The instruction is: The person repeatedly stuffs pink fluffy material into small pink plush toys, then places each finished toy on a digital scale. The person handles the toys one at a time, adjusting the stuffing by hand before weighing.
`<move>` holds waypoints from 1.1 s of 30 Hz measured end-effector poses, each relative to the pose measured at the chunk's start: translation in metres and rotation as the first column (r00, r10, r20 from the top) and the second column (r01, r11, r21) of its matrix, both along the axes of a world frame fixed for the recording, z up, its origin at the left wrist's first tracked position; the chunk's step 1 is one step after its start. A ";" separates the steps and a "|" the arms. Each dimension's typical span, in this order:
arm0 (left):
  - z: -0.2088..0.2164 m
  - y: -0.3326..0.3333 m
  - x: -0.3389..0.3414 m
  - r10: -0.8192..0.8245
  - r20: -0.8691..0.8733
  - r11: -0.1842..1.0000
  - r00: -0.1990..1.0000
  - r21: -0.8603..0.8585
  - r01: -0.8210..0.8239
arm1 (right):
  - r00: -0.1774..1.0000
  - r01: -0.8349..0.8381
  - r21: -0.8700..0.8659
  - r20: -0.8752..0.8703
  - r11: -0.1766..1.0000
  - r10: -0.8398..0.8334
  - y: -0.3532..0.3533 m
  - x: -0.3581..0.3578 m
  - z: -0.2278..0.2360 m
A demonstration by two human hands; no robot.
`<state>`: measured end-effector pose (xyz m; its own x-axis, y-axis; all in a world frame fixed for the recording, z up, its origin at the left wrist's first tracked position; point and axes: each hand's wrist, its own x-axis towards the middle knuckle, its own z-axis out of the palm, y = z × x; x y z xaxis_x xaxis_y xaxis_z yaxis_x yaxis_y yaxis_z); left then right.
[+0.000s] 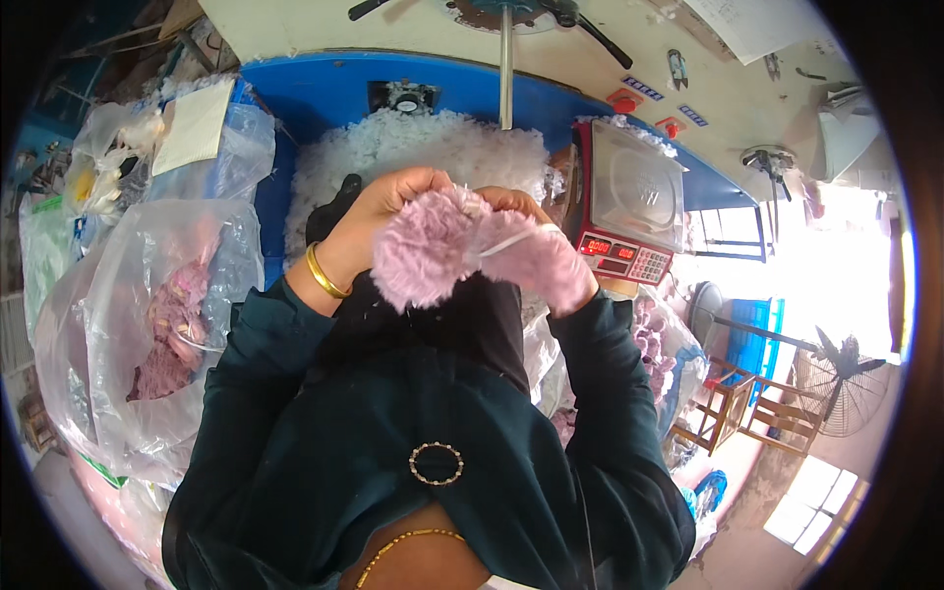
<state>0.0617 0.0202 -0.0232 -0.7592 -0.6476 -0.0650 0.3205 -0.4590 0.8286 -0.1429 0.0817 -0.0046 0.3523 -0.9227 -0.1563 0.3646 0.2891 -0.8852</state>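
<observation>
1. Two bare hands meet at the middle of my head view, and a mauve plush piece [423,251] hangs between them, above the wearer's lap and on the near side of the heap of white filling [457,147].

2. The left hand [398,192] has a narrow grip: its fingers are bent in at the upper edge of the rounded, furry part. I can't make out every fingertip.

3. The right hand [516,204] curls over the upper edge on its own side, seemingly holding the plush too. The fur hides much of that hand, so I can't tell how tightly it closes. A second furry section drapes across the right wrist, and a pale strip [503,243] crosses between the two parts.

4. I judge the step in hand to be two-handed work along that upper edge, with the piece off every surface. Whether there is an opening there, I cannot tell.

5. To my eye, the next move calls for one hand to steady the edge while the other's fingertips work it, without letting the draped section drag.

6. More mauve pieces [177,339] lie in a clear plastic bag [108,315] at the left; a red scale [634,197] stands beyond the right hand, well clear of the plush.
</observation>
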 end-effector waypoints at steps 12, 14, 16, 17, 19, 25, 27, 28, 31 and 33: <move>0.015 -0.002 -0.012 -0.077 0.077 0.997 0.994 -0.008 0.078 | 0.921 -0.095 -0.137 -0.387 0.986 0.035 -0.006 -0.020 0.024; 0.000 -0.009 -0.007 -0.060 0.124 0.959 0.990 -0.270 0.092 | 0.977 -0.093 -0.005 -0.194 0.996 0.091 -0.002 -0.019 0.031; 0.000 -0.013 -0.010 0.036 0.112 0.883 0.993 -0.468 0.021 | 0.962 -0.065 -0.096 -0.272 0.993 0.036 -0.006 -0.022 0.032; -0.001 -0.015 -0.016 0.151 0.098 0.854 0.984 -0.513 -0.080 | 0.901 -0.055 -0.255 -0.430 0.965 -0.063 -0.013 -0.026 0.028; -0.004 -0.028 -0.030 0.367 0.050 0.760 0.929 -0.591 -0.269 | 0.694 -0.117 -0.537 -0.646 0.835 -0.317 -0.027 -0.033 0.023; -0.017 -0.088 -0.056 0.397 -0.006 0.635 0.918 -0.720 -0.280 | 0.551 0.116 -0.674 -0.567 0.729 -0.612 -0.062 -0.027 0.017; -0.021 -0.102 -0.059 0.342 0.047 0.666 0.939 -0.716 -0.207 | 0.588 0.181 -0.542 -0.609 0.821 -0.532 -0.065 -0.030 0.016; -0.023 -0.108 -0.063 0.211 -0.010 0.861 0.977 -0.471 -0.191 | 0.558 0.214 -0.481 -0.654 0.850 -0.510 -0.068 -0.027 0.020; -0.026 -0.128 -0.061 0.205 -0.132 0.638 0.970 -0.733 -0.235 | 0.223 0.096 -0.685 -0.693 0.723 -0.686 -0.086 0.000 0.034; -0.025 -0.136 -0.060 0.256 -0.167 0.380 0.952 -0.888 -0.258 | 0.017 -0.173 -0.857 -0.495 0.485 -0.869 -0.101 -0.001 0.017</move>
<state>0.0018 -0.1157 -0.0482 -0.5454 -0.4983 0.6740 0.2877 0.6440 0.7089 -0.1442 -0.0189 0.0128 0.0111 -0.7691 0.6390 -0.9156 -0.2647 -0.3026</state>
